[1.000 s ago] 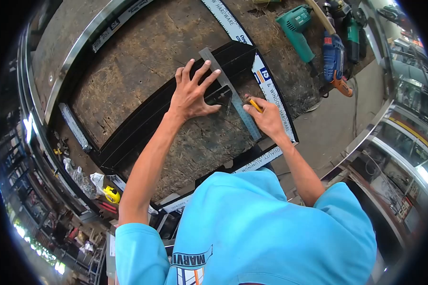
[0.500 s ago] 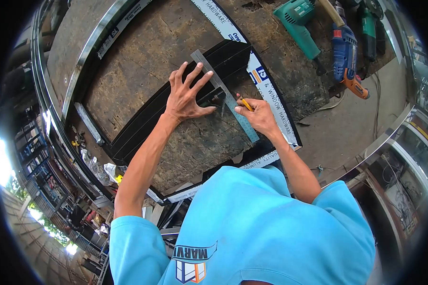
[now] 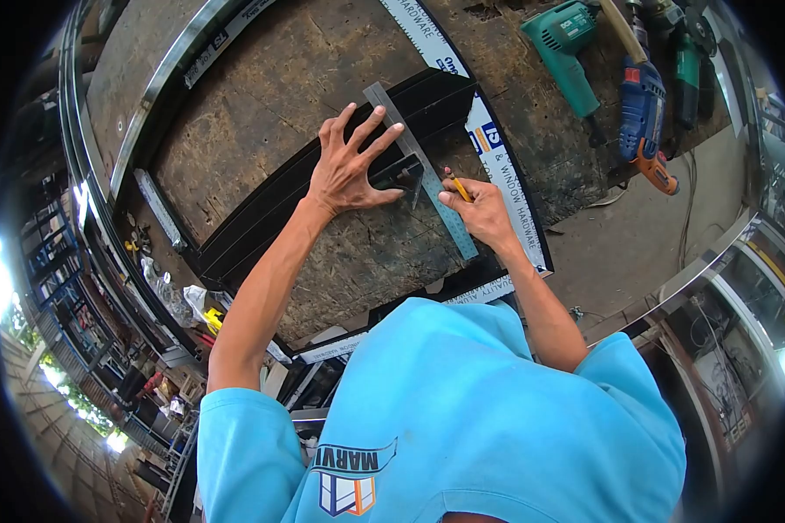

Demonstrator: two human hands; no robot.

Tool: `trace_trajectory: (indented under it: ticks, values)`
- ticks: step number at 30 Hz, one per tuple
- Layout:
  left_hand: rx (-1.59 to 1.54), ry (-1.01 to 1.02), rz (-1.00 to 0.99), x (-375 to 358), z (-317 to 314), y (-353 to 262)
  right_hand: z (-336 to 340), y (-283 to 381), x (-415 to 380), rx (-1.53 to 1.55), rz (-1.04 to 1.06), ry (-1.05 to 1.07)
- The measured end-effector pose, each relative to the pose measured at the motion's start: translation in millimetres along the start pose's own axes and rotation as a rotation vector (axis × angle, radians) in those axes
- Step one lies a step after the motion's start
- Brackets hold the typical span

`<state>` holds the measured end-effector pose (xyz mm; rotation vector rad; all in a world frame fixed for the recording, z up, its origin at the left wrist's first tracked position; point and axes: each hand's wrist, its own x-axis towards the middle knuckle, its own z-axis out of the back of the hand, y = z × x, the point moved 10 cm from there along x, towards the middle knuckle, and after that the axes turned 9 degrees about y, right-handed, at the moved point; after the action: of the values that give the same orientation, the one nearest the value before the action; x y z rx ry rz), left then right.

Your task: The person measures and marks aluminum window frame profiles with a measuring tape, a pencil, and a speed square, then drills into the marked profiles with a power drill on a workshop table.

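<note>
My left hand (image 3: pixel 347 167) is spread over a combination square and a black metal profile (image 3: pixel 279 181), its fingertips at the steel blade and its thumb near the square's dark head (image 3: pixel 399 169). The steel blade (image 3: pixel 436 190) lies slantwise across the profile, its lower end over the wooden board. To the right of the blade, my right hand (image 3: pixel 481 213) grips a yellow pencil (image 3: pixel 459 186) between thumb and fingers. The pencil's pinkish end points up and away; its writing tip is hidden by the hand.
A frame with printed protective tape (image 3: pixel 508 179) surrounds the profile on a worn wooden workbench (image 3: pixel 296 65). Along the upper right lie a green power drill (image 3: pixel 565 52), a blue drill (image 3: pixel 641 109) and a green angle grinder (image 3: pixel 687 74). Curved metal bars (image 3: pixel 161 96) stand at the left.
The whole view has shifted slightly, with the bench things now a little farther right. Both hands keep nearly the same pose at the square, the pencil still in my right hand.
</note>
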<state>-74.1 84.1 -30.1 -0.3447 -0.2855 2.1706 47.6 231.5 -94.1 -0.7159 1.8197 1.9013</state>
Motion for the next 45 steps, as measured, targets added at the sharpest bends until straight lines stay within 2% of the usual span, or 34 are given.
trace_trajectory:
  ticks: [8, 11, 13, 14, 16, 17, 19, 20, 22, 32, 40, 43, 45]
  values:
    - [0.005, -0.025, -0.019, -1, -1, 0, 0, 6, -4, 0.020, -0.038, 0.012]
    - [-0.022, -0.022, -0.015, -1, 0, 1, 6, 27, -9, -0.162, -0.089, 0.026]
    - [-0.032, -0.030, -0.013, -2, -1, 3, 37, 98, -40, -0.320, 0.582, -0.343]
    - [-0.042, -0.045, -0.025, -2, 0, 2, 45, 105, -42, -0.320, 0.577, -0.338]
    - [-0.047, -0.046, -0.019, -1, 0, 2, 55, 89, -14, 0.135, 0.271, -0.090]
    - [-0.049, -0.045, -0.016, -2, 0, 2, 50, 95, -1, 0.130, 0.272, -0.085]
    - [-0.059, -0.037, -0.007, -2, 2, 1, 38, 137, 21, -0.115, 0.530, -0.236]
    - [-0.069, -0.023, -0.004, -1, 2, 2, 33, 136, 34, -0.115, 0.536, -0.230]
    - [-0.059, -0.021, 0.005, -1, 1, 3, 15, 151, 41, -0.292, 0.749, -0.235]
    - [-0.044, -0.030, 0.004, -2, -1, 3, -2, 151, 59, -0.537, 0.837, -0.299]
    - [-0.028, -0.042, -0.004, -3, 1, 2, 1, 137, 35, -0.505, 0.785, -0.212]
    - [0.006, -0.038, -0.004, -3, -1, 1, -1, 125, 13, -0.597, 0.752, -0.155]
    - [0.019, -0.034, -0.004, -4, -2, -1, 3, 121, 5, -0.493, 0.735, -0.169]
